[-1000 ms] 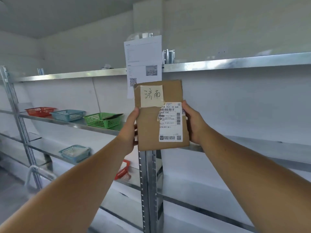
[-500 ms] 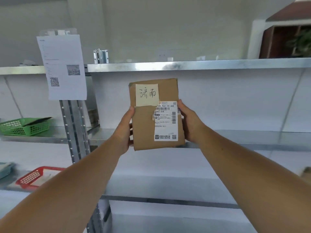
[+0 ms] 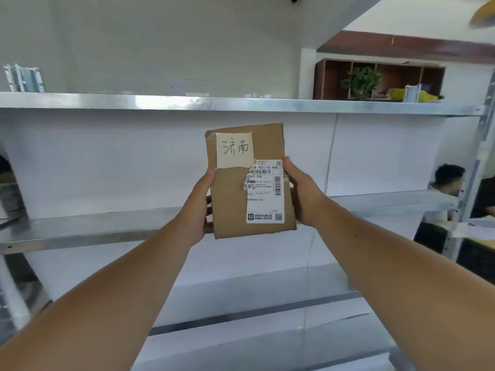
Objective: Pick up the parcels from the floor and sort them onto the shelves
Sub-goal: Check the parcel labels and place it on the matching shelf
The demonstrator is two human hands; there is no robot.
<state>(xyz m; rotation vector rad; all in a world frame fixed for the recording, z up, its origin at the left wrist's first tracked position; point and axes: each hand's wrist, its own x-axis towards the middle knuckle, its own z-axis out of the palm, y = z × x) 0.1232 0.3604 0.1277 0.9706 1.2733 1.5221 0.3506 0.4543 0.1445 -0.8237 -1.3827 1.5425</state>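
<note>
- At the far left, some metal pieces [image 3: 24, 77] stand on the top shelf [image 3: 187, 103], in front of a pale wall.
- The shelves are of shiny grey metal with white panels behind. The middle shelf [image 3: 93, 228] runs across behind the hands.
- The left hand [image 3: 198, 207] grips the left edge of the parcel [image 3: 230, 199], with its thumb on the front.
- The parcel is flat brown cardboard, held upright in the air before the middle shelf. It carries a handwritten note [image 3: 234, 149] and a white label [image 3: 265, 194].
- The right hand [image 3: 302, 194] grips the right edge, with its thumb on the label.
- Above on the right, a brown wooden cabinet [image 3: 332, 76] holds a green plant [image 3: 361, 80].
- At the far right, past the shelf post [image 3: 476, 167], a person [image 3: 447, 178] is near a desk [image 3: 476, 228] with papers.
</note>
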